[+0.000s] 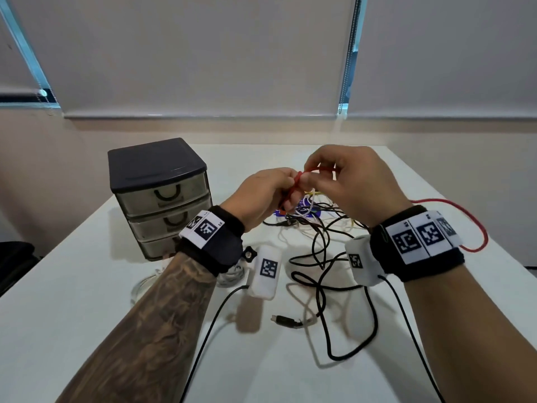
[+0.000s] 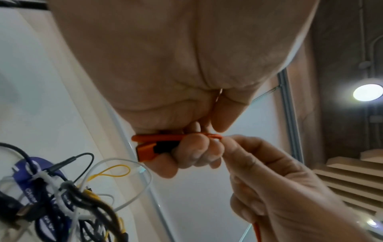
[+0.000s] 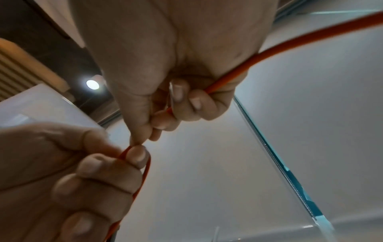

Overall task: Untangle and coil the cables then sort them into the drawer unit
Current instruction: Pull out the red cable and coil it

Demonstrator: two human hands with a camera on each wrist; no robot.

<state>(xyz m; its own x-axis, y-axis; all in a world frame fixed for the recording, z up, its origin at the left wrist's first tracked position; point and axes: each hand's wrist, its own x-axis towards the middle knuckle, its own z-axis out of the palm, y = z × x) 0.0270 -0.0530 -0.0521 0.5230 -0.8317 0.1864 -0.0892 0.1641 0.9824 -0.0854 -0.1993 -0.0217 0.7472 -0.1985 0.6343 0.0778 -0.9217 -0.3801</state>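
Both hands were raised above the table [image 1: 116,286], the left hand [image 1: 261,196] with its fingers curled round the red cable's [image 1: 476,225] plug and first loops, the right hand [image 1: 354,181] pinching the next turn. The loose length trailed behind the right wrist and could have snagged there. A slack pinch would probably have let the loops spring open over the tangled pile [image 1: 316,225], with the drawer unit [image 1: 162,196] shut.

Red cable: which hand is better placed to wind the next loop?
Right, probably. The right hand pinches the red cable where its free length trails off, while the left hand grips the gathered end.
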